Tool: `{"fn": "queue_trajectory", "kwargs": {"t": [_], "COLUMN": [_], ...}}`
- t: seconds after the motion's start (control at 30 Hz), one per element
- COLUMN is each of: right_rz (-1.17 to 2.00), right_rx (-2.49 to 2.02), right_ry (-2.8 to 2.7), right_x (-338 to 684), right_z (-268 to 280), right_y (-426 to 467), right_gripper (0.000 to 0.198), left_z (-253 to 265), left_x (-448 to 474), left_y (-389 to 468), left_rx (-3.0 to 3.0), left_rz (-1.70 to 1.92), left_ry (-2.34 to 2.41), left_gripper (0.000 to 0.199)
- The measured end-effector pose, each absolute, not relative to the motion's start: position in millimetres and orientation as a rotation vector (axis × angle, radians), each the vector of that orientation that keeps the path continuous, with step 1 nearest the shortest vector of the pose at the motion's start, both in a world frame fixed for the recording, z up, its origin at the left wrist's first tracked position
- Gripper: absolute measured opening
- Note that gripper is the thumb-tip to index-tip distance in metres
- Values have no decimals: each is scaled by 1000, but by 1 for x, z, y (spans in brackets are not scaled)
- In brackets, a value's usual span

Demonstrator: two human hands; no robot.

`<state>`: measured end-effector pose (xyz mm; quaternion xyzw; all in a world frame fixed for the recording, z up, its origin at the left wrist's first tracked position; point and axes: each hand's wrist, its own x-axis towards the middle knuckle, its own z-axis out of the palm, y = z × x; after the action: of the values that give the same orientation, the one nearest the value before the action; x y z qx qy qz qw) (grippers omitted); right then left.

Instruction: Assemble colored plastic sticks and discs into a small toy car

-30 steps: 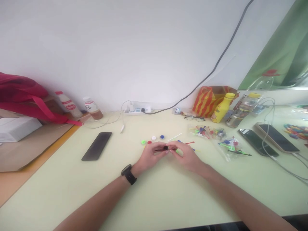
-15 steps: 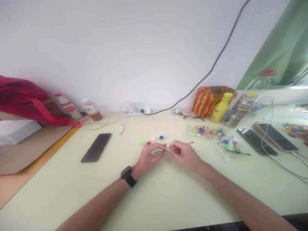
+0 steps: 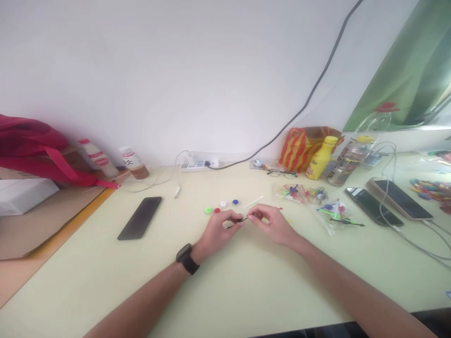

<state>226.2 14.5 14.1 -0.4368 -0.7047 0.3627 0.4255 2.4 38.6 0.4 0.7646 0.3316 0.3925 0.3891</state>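
My left hand (image 3: 221,228), a black watch (image 3: 188,258) on its wrist, pinches a thin black stick-like piece (image 3: 245,219) between thumb and forefinger. At the stick's other end, my right hand (image 3: 269,222) is closed on it with the fingertips. A small dark knob shows on the stick near my left fingertips; its exact shape is too small to tell. Just beyond my left hand lie small round caps: a green one (image 3: 208,211), a red one (image 3: 217,211), a white one (image 3: 223,204) and a blue one (image 3: 236,202). A thin white arrow-like piece (image 3: 254,201) lies behind my right hand.
Clear bags of coloured plastic pieces (image 3: 334,217) lie to the right, near two phones (image 3: 373,206) with cables. Another black phone (image 3: 140,218) lies left. Along the wall stand bottles (image 3: 134,163), a power strip (image 3: 197,162), glasses (image 3: 282,173) and a striped bag (image 3: 296,148).
The black stick has turned between my fingers and now slants up toward my right hand. My right fingertips have closed in on its end. The view has shifted slightly.
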Motion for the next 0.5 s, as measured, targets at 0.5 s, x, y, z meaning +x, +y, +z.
{"fn": "queue_trajectory", "kwargs": {"t": [0.5], "right_rz": [902], "right_rx": [-1018], "right_ry": [-1667], "right_x": [230], "right_z": [12], "right_y": [15], "right_gripper": [27], "left_z": [11], "left_x": [3], "left_y": [44], "left_rx": [1455], "left_rz": [956], "left_ry": [769], "left_gripper": [25]}}
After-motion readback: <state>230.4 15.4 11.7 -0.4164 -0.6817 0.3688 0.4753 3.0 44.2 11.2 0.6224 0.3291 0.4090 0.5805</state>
